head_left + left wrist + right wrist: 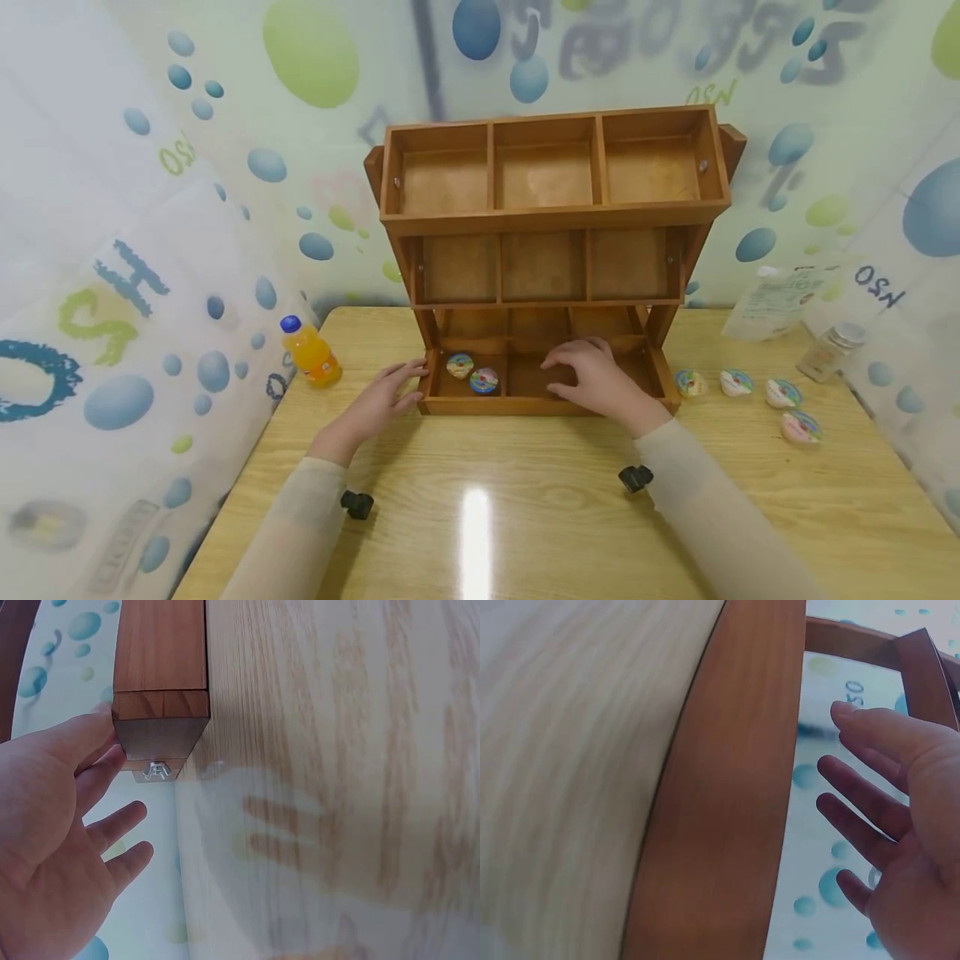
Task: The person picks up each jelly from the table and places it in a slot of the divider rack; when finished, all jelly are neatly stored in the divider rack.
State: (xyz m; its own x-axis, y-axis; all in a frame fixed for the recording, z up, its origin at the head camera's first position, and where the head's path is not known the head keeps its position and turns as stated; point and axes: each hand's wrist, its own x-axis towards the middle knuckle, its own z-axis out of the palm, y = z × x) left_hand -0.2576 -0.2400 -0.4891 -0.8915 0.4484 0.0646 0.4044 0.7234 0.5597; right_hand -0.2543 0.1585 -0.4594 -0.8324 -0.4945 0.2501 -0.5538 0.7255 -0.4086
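Observation:
A brown wooden three-tier shelf with divided compartments stands on the table. My left hand touches the left end of its lowest tier, fingers loosely extended; the left wrist view shows the fingertips at the wooden corner. Over the lowest tier, right of its left divider, hovers my right hand, its fingers slightly bent and apart. Nothing shows between those fingers in the right wrist view. Two small foil-lidded cups, one yellowish and one purple-blue, sit in the bottom left compartment.
Right of the shelf, several similar lidded cups stand on the table. Behind them are a lidded jar and a clear printed pouch. An orange drink bottle stands at the left. Patterned sheeting surrounds the table.

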